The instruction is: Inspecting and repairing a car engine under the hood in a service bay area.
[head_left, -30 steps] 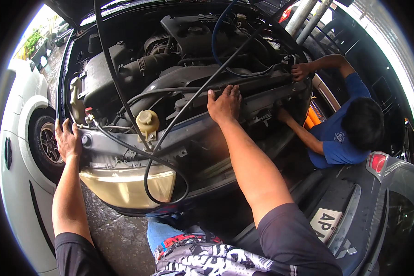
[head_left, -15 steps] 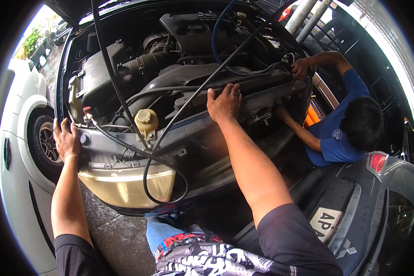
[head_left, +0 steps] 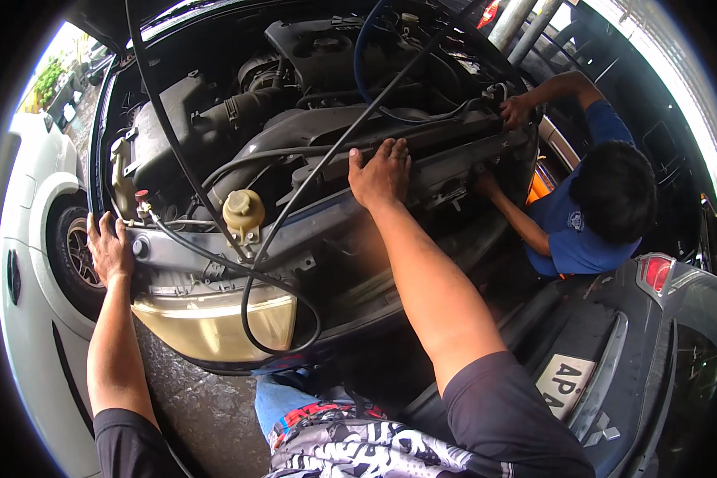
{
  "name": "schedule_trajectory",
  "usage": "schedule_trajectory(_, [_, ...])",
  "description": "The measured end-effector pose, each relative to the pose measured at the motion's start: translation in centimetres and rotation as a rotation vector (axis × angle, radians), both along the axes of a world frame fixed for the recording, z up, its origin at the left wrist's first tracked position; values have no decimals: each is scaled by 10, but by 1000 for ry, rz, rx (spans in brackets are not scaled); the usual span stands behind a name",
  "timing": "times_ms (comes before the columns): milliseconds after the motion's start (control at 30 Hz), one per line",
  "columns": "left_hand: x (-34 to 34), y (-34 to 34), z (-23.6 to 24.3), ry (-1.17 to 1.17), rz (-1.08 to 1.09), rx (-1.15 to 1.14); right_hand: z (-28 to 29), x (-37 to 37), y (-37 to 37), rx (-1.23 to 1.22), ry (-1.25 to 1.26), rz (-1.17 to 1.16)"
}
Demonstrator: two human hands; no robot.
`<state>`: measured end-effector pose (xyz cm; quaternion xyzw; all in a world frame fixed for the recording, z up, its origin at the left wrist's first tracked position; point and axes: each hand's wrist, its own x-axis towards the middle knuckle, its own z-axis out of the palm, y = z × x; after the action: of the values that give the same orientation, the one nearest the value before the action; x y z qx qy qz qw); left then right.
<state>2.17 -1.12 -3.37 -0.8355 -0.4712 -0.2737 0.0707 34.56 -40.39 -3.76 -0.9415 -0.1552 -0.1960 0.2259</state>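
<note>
My left hand (head_left: 108, 247) rests with fingers apart on the left front corner of the car, above the yellowed headlight (head_left: 215, 319). My right hand (head_left: 380, 175) lies open on the front crossmember (head_left: 446, 163), beside a long diagonal rod (head_left: 311, 179). Between my hands are a cream reservoir (head_left: 243, 209) and a black hose (head_left: 275, 344) looped down over the headlight. A red-topped fitting (head_left: 142, 199) stands right of my left hand. Behind them is the open engine bay with its dark engine cover (head_left: 311, 56).
A co-worker (head_left: 581, 207) in blue leans in at the right, one hand (head_left: 514, 111) at the bay's corner, the other lower at the front. A white car (head_left: 32, 263) flanks the left, a grey car's rear (head_left: 645, 366) the lower right. My feet stand on wet flooring (head_left: 183, 398).
The view has shifted slightly, so the engine bay and my right hand sit a little further left and higher. Both my hands keep their places on the car.
</note>
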Motion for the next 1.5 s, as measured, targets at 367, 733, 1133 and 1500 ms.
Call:
schedule_trajectory(367, [1, -1, 0, 9, 5, -7, 2, -2, 0, 0, -3, -5])
schedule_trajectory(733, [0, 2, -1, 6, -2, 19, 1, -2, 0, -4, -18, -5])
schedule_trajectory(1133, [-3, 10, -5, 20, -8, 58, 0, 0, 1, -25, -14, 2])
schedule_trajectory(1500, [-1, 6, -3, 15, 7, 9, -2, 0, 1, -38, -29, -18])
